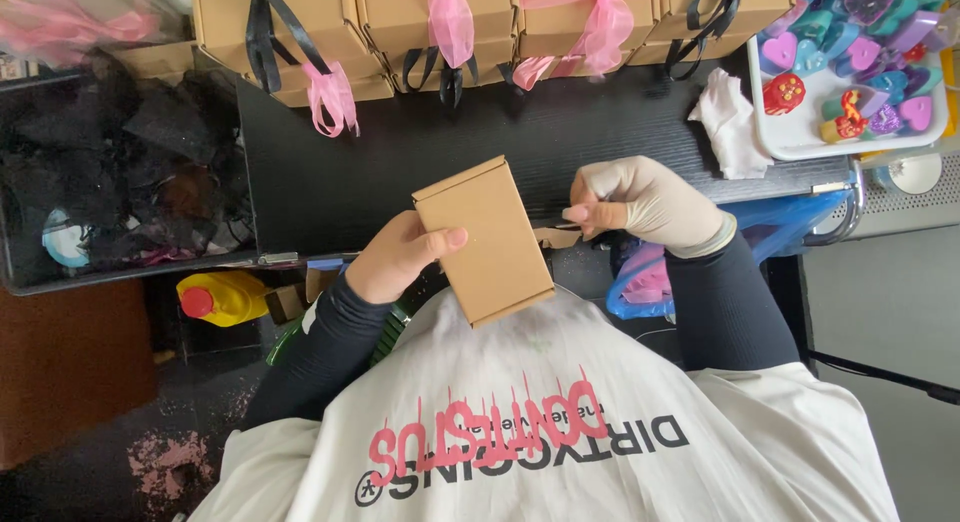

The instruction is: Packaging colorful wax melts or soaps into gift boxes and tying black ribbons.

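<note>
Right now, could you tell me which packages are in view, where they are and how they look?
Small box: plain brown cardboard, held in left hand.
Row of boxes: far table edge, brown cardboard, pink or black ribbons.
Bottle: under table, left, yellow, red cap.

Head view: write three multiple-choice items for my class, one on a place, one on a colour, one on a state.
1. Where is the white tray of small moulded shapes?
A. far right of the table
B. on the floor
C. on the lap

2. What colour is the cap of the yellow bottle?
A. green
B. red
C. white

3. How is the cardboard box held?
A. lying unheld
B. gripped by the left hand
C. crushed flat

Answers: 1 A, it sits at the table's right end. 2 B, the cap shows red. 3 B, the thumb lies on its face; the gloved right hand is at its side flap.
</note>
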